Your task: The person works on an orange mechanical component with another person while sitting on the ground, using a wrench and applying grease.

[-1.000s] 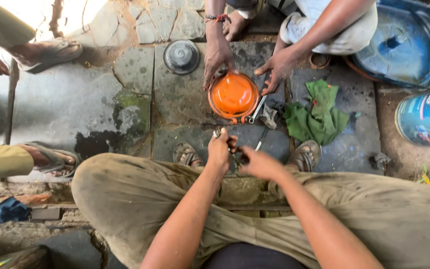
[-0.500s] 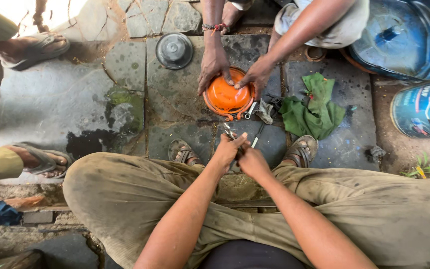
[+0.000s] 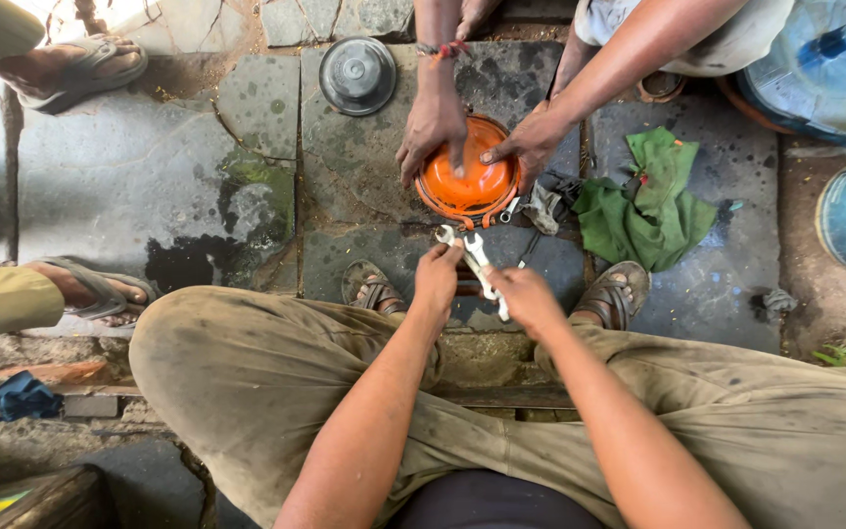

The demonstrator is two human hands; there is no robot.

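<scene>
Steel, silver and open-ended: 2 slim wrenches (image 3: pixel 475 263) lie crossed between the knees, just below the round orange metal cover (image 3: pixel 469 182). The left hand (image 3: pixel 438 277) has its fingers curled shut around the upper wrench ends; the right hand (image 3: pixel 526 297) grips the lower shafts. Another person's 2 hands (image 3: pixel 432 129) press the cover's rim from above. A crumpled green cloth (image 3: pixel 650 201) lies to the right, a grey round metal lid (image 3: pixel 357 73) up left; bare stone slabs (image 3: pixel 129 186) spread leftward.
</scene>
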